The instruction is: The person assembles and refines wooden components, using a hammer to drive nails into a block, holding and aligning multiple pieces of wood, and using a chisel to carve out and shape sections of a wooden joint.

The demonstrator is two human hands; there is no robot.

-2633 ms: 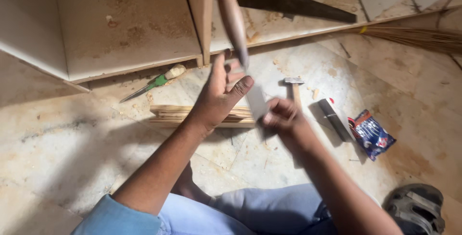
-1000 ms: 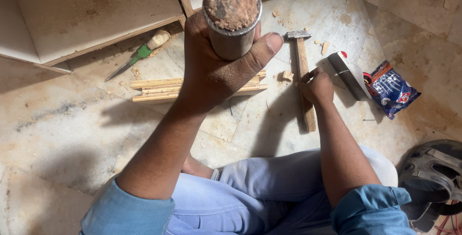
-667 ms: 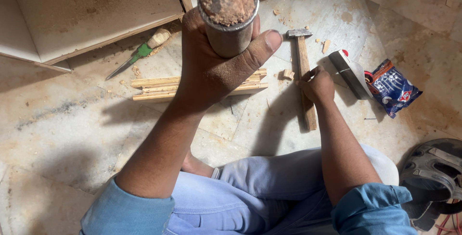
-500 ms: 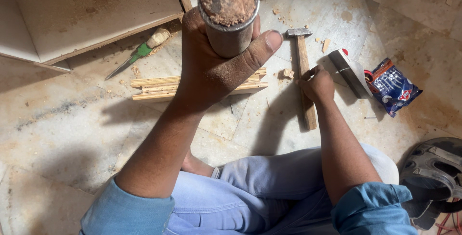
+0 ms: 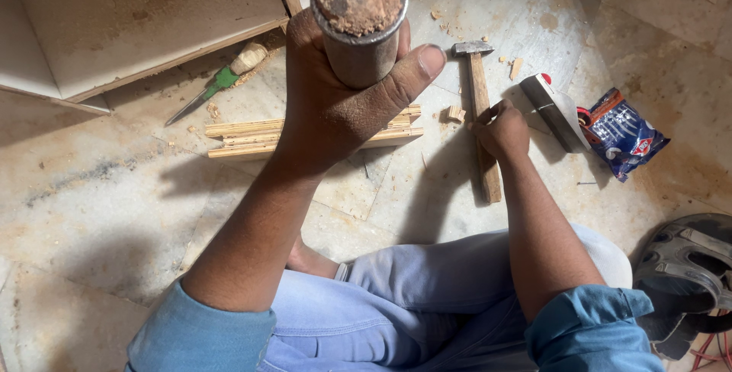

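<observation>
Clearly the left hand (image 5: 335, 105) is wrapped tight around a metal cylinder (image 5: 360, 25) at the top centre of the frame, its open end toward the camera and packed with crusty reddish-brown material. The right hand (image 5: 501, 128) is down on the floor right of centre, fingers curled over the wooden handle of a hammer (image 5: 480, 113) that lies flat on the stone, head toward the top of the frame; the grip looks closed, though the fingertips are hidden.

To do this well, I would judge that the cylinder wants a firm, steady hold with the thumb kept off its rim, and the hammer should be taken nearer the handle's far end before lifting, so any blow is controlled and lands clear of the fingers.

Wooden strips (image 5: 252, 137) lie just behind the left wrist, a green-handled screwdriver (image 5: 221, 81) at upper left, a hand plane (image 5: 553, 109) and a blue packet (image 5: 621, 132) at right.

Compared with half a second ago, almost nothing differs: the cylinder sits at the same height, the right hand rests at the same spot on the hammer handle
</observation>
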